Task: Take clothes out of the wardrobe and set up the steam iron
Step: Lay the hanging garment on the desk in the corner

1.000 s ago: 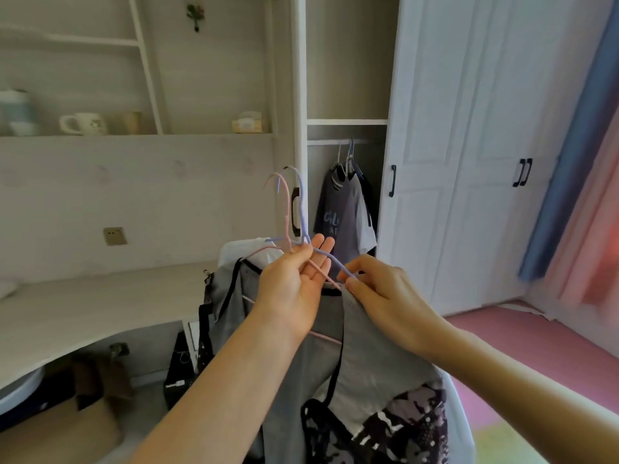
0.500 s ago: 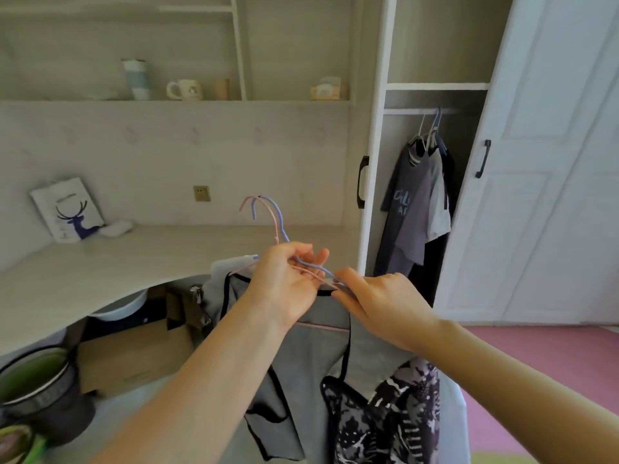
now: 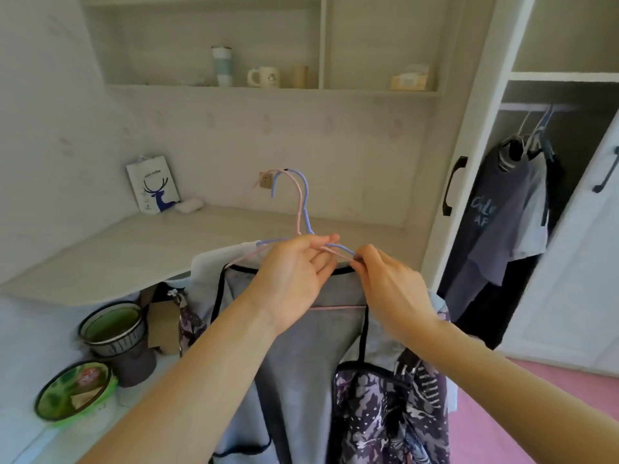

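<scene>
My left hand (image 3: pixel 294 279) grips two hangers (image 3: pixel 303 209), one pink and one blue, just below their hooks. A grey garment with black trim (image 3: pixel 288 356) and a purple patterned garment (image 3: pixel 385 413) hang from them in front of me. My right hand (image 3: pixel 392 289) pinches the blue hanger's right arm at the grey garment's collar. The open wardrobe (image 3: pixel 566 78) is at the right, with grey T-shirts (image 3: pixel 495 216) still hanging on its rail. No steam iron is in view.
A pale desk (image 3: pixel 134 249) runs along the wall behind the clothes, with a deer-print paper bag (image 3: pixel 154 185) on it. Cups stand on the shelf (image 3: pixel 268 90) above. A green bin (image 3: pixel 110 326), a bowl (image 3: pixel 75 393) and a cardboard box sit under the desk.
My view has swung left and down, from the wardrobe toward the desk. Both hands have stayed on the hangers and carried the clothes along.
</scene>
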`<state>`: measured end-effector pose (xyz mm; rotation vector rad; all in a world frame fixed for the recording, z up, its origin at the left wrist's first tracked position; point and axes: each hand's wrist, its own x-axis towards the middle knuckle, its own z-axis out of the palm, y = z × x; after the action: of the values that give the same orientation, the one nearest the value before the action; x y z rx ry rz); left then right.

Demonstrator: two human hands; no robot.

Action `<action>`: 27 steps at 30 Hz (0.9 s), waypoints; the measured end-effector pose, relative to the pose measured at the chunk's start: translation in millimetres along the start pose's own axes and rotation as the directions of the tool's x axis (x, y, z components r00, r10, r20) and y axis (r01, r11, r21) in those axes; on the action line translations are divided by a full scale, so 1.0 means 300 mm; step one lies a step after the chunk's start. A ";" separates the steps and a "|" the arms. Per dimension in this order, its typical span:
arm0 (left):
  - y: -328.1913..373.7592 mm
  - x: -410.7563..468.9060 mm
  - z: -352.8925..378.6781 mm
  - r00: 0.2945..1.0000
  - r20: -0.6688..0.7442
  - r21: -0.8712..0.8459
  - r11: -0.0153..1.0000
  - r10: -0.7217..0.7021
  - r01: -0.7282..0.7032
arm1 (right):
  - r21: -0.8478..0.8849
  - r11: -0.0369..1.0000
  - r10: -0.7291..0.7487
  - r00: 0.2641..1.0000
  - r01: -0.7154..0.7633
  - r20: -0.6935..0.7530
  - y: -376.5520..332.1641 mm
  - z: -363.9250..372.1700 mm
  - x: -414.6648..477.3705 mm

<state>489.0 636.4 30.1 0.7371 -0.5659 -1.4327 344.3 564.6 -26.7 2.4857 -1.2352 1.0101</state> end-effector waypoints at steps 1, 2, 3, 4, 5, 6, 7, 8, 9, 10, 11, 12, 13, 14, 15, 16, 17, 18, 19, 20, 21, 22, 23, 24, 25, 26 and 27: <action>0.023 0.011 -0.033 1.000 0.004 0.010 1.000 0.014 -0.014 | 0.023 1.000 0.011 1.000 -0.012 0.019 -0.018 0.022 0.024; 0.047 0.023 -0.067 1.000 -0.001 0.046 0.999 0.023 -0.023 | 0.040 0.999 0.017 0.999 -0.018 0.029 -0.036 0.041 0.049; 0.075 0.034 -0.102 0.999 -0.008 0.109 0.993 0.033 -0.032 | 0.058 0.998 0.020 0.999 -0.022 0.030 -0.055 0.060 0.076; 0.107 0.045 -0.140 0.999 -0.016 0.179 0.983 0.040 -0.037 | 0.076 0.997 0.019 1.000 -0.021 0.025 -0.077 0.079 0.106; 0.143 0.054 -0.178 0.998 -0.026 0.240 0.970 0.051 -0.043 | 0.093 0.996 0.016 1.000 -0.018 0.016 -0.101 0.099 0.138; 0.181 0.066 -0.219 0.997 -0.036 0.290 0.956 0.065 -0.052 | 0.108 0.994 0.008 1.000 -0.009 0.006 -0.127 0.118 0.171; 0.220 0.077 -0.261 0.995 -0.046 0.328 0.943 0.084 -0.064 | 0.122 0.993 -0.005 1.000 0.006 -0.004 -0.155 0.141 0.207; 0.259 0.086 -0.302 0.993 -0.052 0.358 0.931 0.102 -0.077 | 0.131 0.991 -0.023 1.000 0.025 -0.015 -0.184 0.163 0.242; 0.299 0.093 -0.342 0.991 -0.058 0.384 0.919 0.120 -0.089 | 0.139 0.989 -0.042 0.999 0.046 -0.028 -0.215 0.190 0.278; 0.340 0.098 -0.382 0.988 -0.065 0.408 0.907 0.138 -0.100 | 0.143 0.987 -0.062 0.997 0.067 -0.040 -0.244 0.217 0.313; 0.381 0.102 -0.422 0.985 -0.072 0.434 0.894 0.156 -0.110 | 0.143 0.986 -0.079 0.996 0.085 -0.050 -0.272 0.246 0.348; 0.421 0.107 -0.464 0.981 -0.080 0.459 0.880 0.177 -0.121 | 0.141 0.985 -0.090 0.994 0.097 -0.057 -0.298 0.274 0.380; 0.463 0.110 -0.507 0.976 -0.090 0.485 0.865 0.199 -0.131 | 0.140 0.985 -0.094 0.994 0.102 -0.062 -0.322 0.305 0.413; 0.504 0.112 -0.550 0.970 -0.098 0.510 0.848 0.222 -0.143 | 0.141 0.984 -0.096 0.993 0.105 -0.066 -0.346 0.332 0.443; 0.544 0.115 -0.594 0.963 -0.104 0.536 0.830 0.247 -0.155 | 0.145 0.984 -0.098 0.993 0.107 -0.069 -0.368 0.360 0.473; 0.581 0.118 -0.637 0.954 -0.105 0.569 0.804 0.280 -0.174 | 0.149 0.983 -0.101 0.992 0.111 -0.072 -0.391 0.385 0.500; 0.616 0.122 -0.679 0.941 -0.104 0.609 0.768 0.323 -0.197 | 0.155 0.981 -0.105 0.992 0.115 -0.074 -0.413 0.411 0.525; 0.650 0.129 -0.720 0.919 -0.104 0.648 0.727 0.380 -0.227 | 0.162 0.980 -0.107 0.991 0.118 -0.076 -0.435 0.434 0.549; 0.681 0.137 -0.761 0.887 -0.107 0.684 0.681 0.449 -0.262 | 0.171 0.978 -0.106 0.991 0.118 -0.076 -0.454 0.458 0.570; 0.710 0.147 -0.803 0.844 -0.108 0.717 0.629 0.525 -0.299 | 0.177 0.977 -0.105 0.992 0.116 -0.073 -0.471 0.480 0.590; 0.738 0.160 -0.848 0.794 -0.100 0.759 0.562 0.599 -0.328 | 0.182 0.976 -0.104 0.992 0.116 -0.071 -0.486 0.502 0.608; 0.762 0.173 -0.890 0.745 -0.084 0.808 0.483 0.662 -0.338 | 0.186 0.975 -0.107 0.992 0.119 -0.072 -0.500 0.523 0.626; 0.784 0.188 -0.935 0.708 -0.064 0.855 0.405 0.703 -0.325 | 0.188 0.974 -0.113 0.991 0.126 -0.074 -0.513 0.543 0.644; 0.802 0.206 -0.980 0.689 -0.040 0.894 0.334 0.724 -0.299 | 0.189 0.973 -0.123 0.990 0.135 -0.076 -0.525 0.562 0.662; 0.818 0.224 -1.025 0.684 -0.015 0.927 0.266 0.730 -0.263 | 0.188 0.971 -0.134 0.988 0.146 -0.076 -0.536 0.582 0.680; 0.832 0.241 -1.065 0.689 0.009 0.953 0.203 0.725 -0.227 | 0.185 0.971 -0.142 0.987 0.154 -0.076 -0.548 0.600 0.699; 0.844 0.257 -1.103 0.698 0.026 0.969 0.152 0.716 -0.192 | 0.183 0.970 -0.147 0.986 0.159 -0.075 -0.558 0.619 0.719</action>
<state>908.8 593.7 -7.6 1.6054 -1.1690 -0.0815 654.1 452.5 -5.0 2.6199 -0.9525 1.2018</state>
